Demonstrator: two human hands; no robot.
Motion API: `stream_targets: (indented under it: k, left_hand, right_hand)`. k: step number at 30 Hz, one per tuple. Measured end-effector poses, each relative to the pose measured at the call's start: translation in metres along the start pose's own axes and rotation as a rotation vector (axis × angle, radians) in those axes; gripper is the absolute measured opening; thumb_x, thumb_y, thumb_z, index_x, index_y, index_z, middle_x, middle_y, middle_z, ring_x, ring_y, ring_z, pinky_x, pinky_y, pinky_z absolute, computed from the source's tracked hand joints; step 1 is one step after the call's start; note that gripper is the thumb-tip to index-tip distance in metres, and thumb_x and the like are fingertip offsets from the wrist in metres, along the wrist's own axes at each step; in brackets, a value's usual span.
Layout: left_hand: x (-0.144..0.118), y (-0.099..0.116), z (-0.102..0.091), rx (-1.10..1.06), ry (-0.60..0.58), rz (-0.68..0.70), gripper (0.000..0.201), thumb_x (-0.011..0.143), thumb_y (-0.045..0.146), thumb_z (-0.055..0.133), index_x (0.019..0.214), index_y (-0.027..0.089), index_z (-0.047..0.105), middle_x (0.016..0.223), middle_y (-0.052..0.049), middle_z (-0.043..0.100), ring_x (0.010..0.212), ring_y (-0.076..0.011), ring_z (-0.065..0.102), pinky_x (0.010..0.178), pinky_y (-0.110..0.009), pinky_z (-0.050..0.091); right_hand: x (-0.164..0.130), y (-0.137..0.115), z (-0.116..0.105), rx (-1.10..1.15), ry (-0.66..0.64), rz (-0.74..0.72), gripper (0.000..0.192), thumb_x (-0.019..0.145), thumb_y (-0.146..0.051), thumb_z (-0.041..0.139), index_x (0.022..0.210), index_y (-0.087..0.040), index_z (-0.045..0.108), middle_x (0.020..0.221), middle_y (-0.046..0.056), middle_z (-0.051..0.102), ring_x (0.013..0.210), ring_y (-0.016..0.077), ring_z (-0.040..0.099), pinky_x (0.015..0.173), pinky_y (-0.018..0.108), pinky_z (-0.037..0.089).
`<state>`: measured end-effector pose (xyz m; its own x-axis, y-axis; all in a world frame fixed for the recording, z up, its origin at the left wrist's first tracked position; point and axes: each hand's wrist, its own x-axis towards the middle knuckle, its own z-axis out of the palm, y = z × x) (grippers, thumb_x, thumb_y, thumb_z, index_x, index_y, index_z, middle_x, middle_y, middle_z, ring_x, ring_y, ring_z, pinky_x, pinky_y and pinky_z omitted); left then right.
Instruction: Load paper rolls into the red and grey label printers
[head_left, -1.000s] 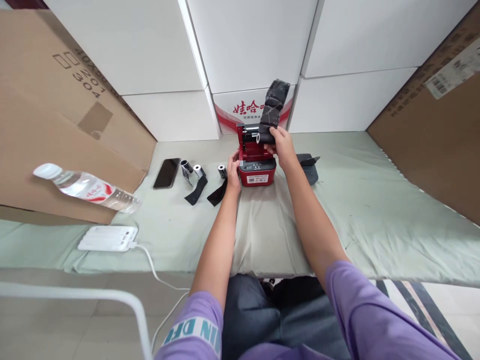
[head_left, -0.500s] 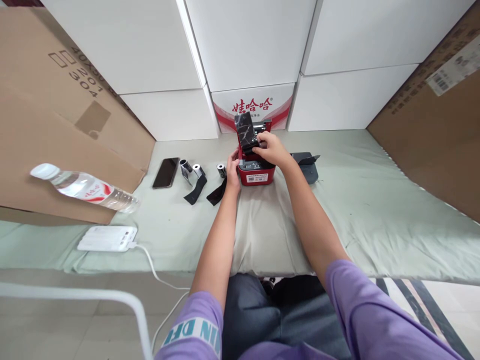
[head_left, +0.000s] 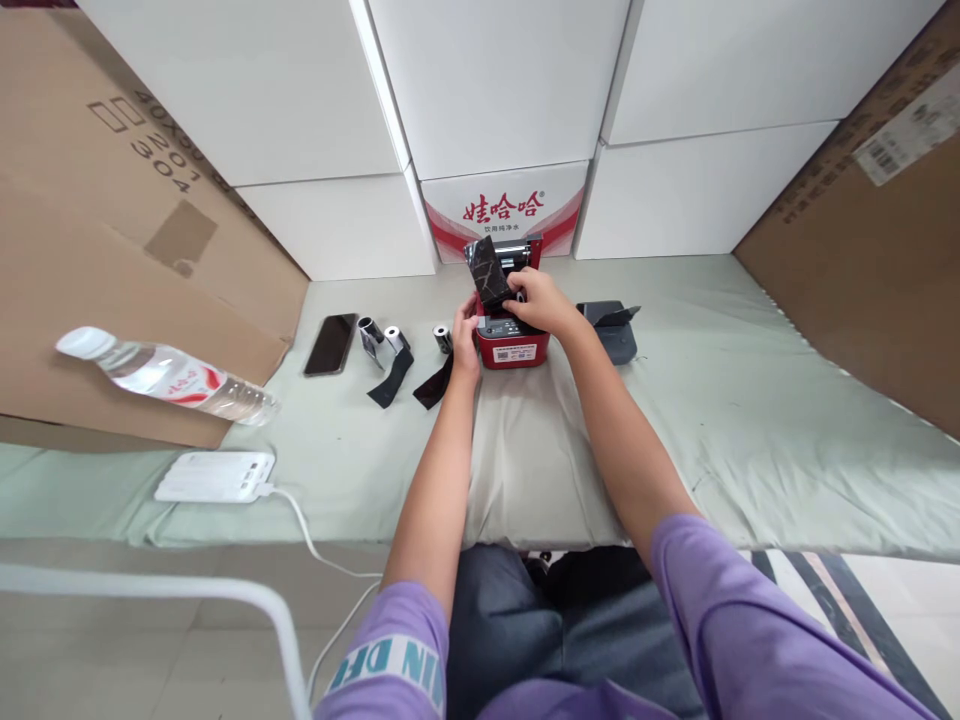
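A small red printer [head_left: 514, 353] with a dark top panel stands in front of me, its lid raised at the back. My left hand [head_left: 466, 338] is closed around the printer's left side, steadying it. Above the opening, my right hand [head_left: 541, 300] pinches a small roll, mostly hidden by the fingers. From that roll a glossy black strip [head_left: 487, 272] with pale vein-like lines rises to the left. Beside my left wrist lies a silvery roll [head_left: 442, 340] with a black tail. To the right of the printer rests a dark grey cover [head_left: 616, 338] with a black flap.
Further left are two loose rolls [head_left: 393, 338] with trailing strips and a phone [head_left: 331, 345]. A water bottle [head_left: 180, 380] leans by a cardboard box [head_left: 112, 270], with a white power bank [head_left: 215, 477] and cable below it. White boxes [head_left: 502, 80] line the back.
My right hand and the black strip have tilted slightly, with the strip's top dropping a little to the left. More of the raised lid's inside shows. My left hand stays on the printer.
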<state>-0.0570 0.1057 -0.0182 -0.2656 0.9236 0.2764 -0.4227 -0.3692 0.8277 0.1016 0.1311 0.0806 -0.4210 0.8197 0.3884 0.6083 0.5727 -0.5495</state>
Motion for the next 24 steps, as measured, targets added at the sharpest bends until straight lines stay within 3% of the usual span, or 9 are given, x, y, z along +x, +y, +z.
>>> stream_targets:
  k: [9,16,24]
  left_hand:
    - [-0.0007,0.0014,0.0002,0.012,-0.002,-0.003,0.039,0.082,0.040,0.063,0.116,0.025,0.072,0.140,-0.007,0.068,0.142,-0.0287,0.056,0.123,-0.043,0.041]
    - [-0.0023,0.0035,-0.0002,0.049,0.005,-0.002,0.039,0.083,0.037,0.062,0.119,0.025,0.072,0.138,-0.004,0.070,0.139,-0.0256,0.058,0.118,-0.036,0.045]
    - [-0.0006,0.0013,-0.0014,0.047,0.000,0.012,0.040,0.081,0.040,0.064,0.117,0.025,0.072,0.137,-0.006,0.070,0.139,-0.0274,0.058,0.118,-0.038,0.044]
  right_hand:
    - [-0.0010,-0.0016,-0.0012,-0.062,-0.064,0.034,0.013,0.080,-0.016,0.062,0.092,-0.016,0.066,0.100,0.011,0.070,0.092,0.0262,0.060,0.087,0.038,0.046]
    - [-0.0021,-0.0039,0.0016,-0.223,-0.012,0.137,0.007,0.083,-0.019,0.063,0.089,-0.019,0.064,0.104,0.013,0.070,0.105,0.0345,0.059,0.096,0.050,0.040]
    - [0.0022,-0.0002,0.0013,-0.160,0.004,0.141,0.010,0.081,-0.016,0.065,0.091,-0.018,0.067,0.098,0.011,0.072,0.092,0.0291,0.062,0.083,0.039,0.046]
